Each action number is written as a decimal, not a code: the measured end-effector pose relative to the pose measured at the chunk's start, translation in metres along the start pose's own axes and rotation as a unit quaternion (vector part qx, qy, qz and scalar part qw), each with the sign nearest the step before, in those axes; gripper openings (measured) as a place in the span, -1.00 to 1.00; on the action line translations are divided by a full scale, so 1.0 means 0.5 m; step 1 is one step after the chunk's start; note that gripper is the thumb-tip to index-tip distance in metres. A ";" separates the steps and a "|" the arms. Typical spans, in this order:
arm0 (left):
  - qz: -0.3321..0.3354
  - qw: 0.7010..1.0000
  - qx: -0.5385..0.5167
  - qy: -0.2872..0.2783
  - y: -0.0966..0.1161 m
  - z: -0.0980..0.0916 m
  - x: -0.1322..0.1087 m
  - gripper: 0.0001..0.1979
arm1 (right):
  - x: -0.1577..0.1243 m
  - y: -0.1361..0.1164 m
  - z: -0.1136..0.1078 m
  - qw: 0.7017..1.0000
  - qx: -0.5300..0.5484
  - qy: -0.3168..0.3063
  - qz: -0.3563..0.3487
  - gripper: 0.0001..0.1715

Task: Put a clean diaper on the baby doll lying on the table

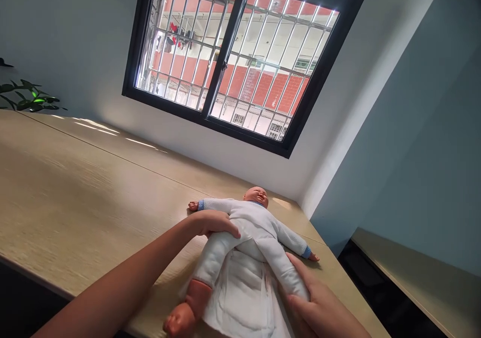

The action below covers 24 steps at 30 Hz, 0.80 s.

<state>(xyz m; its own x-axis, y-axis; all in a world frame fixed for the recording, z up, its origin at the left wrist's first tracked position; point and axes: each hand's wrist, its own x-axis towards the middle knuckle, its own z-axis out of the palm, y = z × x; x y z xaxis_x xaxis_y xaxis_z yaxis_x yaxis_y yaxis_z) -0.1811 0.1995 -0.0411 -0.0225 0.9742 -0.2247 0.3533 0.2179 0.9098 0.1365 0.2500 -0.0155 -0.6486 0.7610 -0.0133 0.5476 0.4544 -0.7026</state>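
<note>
A baby doll [253, 225] in white clothes with blue cuffs lies on its back on the wooden table [86, 178], arms spread and head toward the window. Beneath its parted legs a white diaper [244, 293] is spread open. My left hand [216, 223] is closed over the doll's hip at the top of its leg on the left, thumb on the front; its other fingers are mostly hidden. Around the lower part of the other leg, my right hand [310, 295] is wrapped, covering that foot. The doll's bare foot [182, 318] on the left sticks out near the table's front edge.
Behind the table, a black-framed window [206, 120] with metal bars is set in the wall. A green plant [32, 97] shows at the far left. Beyond the table's right edge stands another wooden-topped surface [421, 273] with a dark side.
</note>
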 end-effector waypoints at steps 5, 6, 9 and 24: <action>0.033 0.964 0.234 0.118 0.005 0.037 -0.021 -0.32 | 0.012 0.034 0.019 0.994 -0.086 0.048 -0.044 -0.10; 0.069 0.943 0.277 0.170 -0.005 0.049 -0.026 -0.21 | 0.016 0.044 0.024 0.990 -0.122 0.062 -0.040 -0.09; 0.191 0.883 0.373 0.211 -0.033 0.080 -0.050 -0.06 | 0.027 0.073 0.038 0.961 -0.264 0.081 -0.020 -0.06; 0.344 0.850 0.393 0.067 -0.002 0.065 -0.072 -0.86 | 0.049 0.120 0.063 0.878 -0.347 0.074 -0.322 -0.35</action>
<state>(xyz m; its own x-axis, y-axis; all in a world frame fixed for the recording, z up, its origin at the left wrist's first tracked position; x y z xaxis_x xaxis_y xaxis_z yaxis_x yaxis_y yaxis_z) -0.1501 0.1624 -0.0451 0.3549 0.8644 0.3562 0.8403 -0.4619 0.2838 0.1367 0.2813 -0.0802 -0.8941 0.2720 0.3558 0.3164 0.9459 0.0720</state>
